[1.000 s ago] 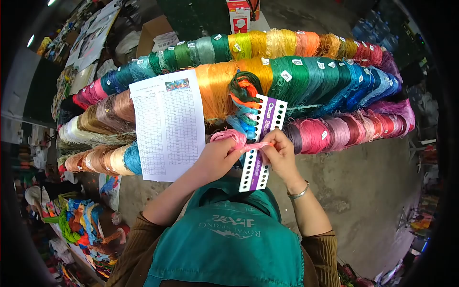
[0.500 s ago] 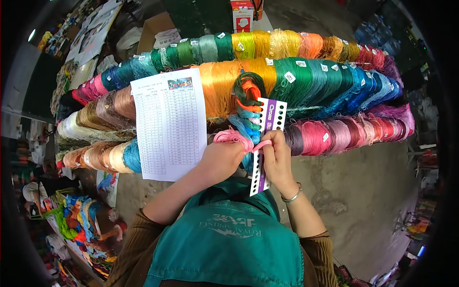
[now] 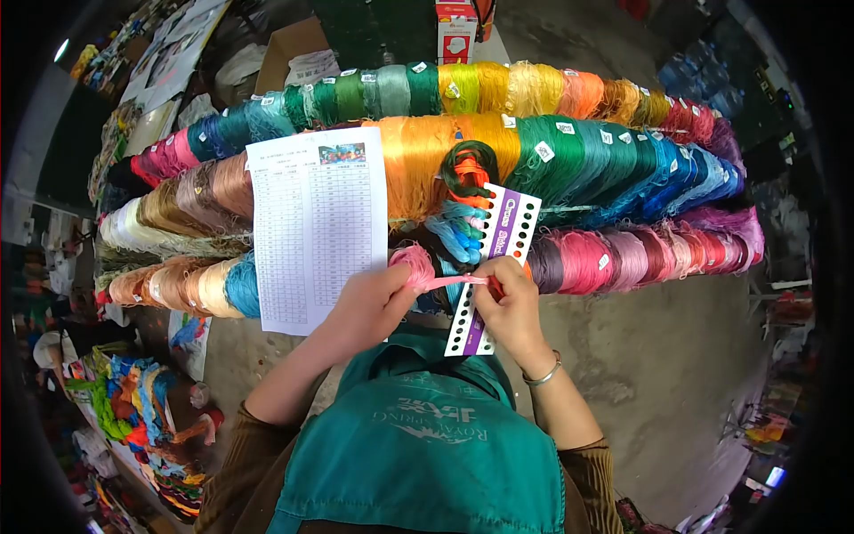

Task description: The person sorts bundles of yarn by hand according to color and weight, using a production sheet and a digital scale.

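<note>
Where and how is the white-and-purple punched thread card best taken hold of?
Probably by the lower end, from the wearer's side, pinching the flat faces. The card looks thin, and that end points towards the apron. Thread skeins crowd its upper left edge, and the right hand covers part of its middle.
</note>
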Action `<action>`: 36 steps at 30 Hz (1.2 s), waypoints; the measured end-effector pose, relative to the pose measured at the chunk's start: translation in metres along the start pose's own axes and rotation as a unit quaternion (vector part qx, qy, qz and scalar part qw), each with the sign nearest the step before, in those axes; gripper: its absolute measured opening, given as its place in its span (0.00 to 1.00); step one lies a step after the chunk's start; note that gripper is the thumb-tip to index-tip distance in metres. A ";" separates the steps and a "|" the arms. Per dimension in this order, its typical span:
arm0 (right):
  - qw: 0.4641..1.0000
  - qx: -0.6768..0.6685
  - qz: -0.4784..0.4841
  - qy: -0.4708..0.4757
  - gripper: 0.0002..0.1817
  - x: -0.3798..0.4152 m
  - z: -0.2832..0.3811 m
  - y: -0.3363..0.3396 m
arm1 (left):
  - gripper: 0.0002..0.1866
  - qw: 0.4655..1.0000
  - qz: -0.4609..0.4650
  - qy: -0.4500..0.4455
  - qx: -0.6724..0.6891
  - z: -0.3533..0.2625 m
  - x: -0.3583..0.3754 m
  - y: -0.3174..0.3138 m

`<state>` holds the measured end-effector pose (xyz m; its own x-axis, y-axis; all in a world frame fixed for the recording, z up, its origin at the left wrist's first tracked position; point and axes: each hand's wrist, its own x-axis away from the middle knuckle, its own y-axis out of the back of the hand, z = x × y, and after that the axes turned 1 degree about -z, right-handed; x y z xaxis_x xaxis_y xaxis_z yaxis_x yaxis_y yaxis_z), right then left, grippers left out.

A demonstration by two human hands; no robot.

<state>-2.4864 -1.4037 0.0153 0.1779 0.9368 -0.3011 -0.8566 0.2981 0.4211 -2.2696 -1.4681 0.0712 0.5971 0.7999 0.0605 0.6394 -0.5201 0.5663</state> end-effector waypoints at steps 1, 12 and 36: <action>1.000 -0.003 -0.016 0.010 0.07 -0.001 -0.002 0.000 | 0.10 1.000 -0.003 -0.001 0.002 0.000 -0.002 0.000; 0.995 0.092 0.033 0.034 0.09 -0.005 -0.002 0.001 | 0.10 0.999 -0.008 0.009 -0.038 0.007 -0.001 0.022; 0.948 0.308 -0.077 -0.023 0.36 -0.010 0.002 0.010 | 0.31 0.882 -0.392 0.028 -0.260 0.115 0.033 0.120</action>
<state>-2.4955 -1.4097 0.0241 0.3116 0.8761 -0.3678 -0.3752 0.4691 0.7995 -2.1177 -1.5387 0.0461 0.0352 0.8734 -0.4856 0.5274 0.3965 0.7514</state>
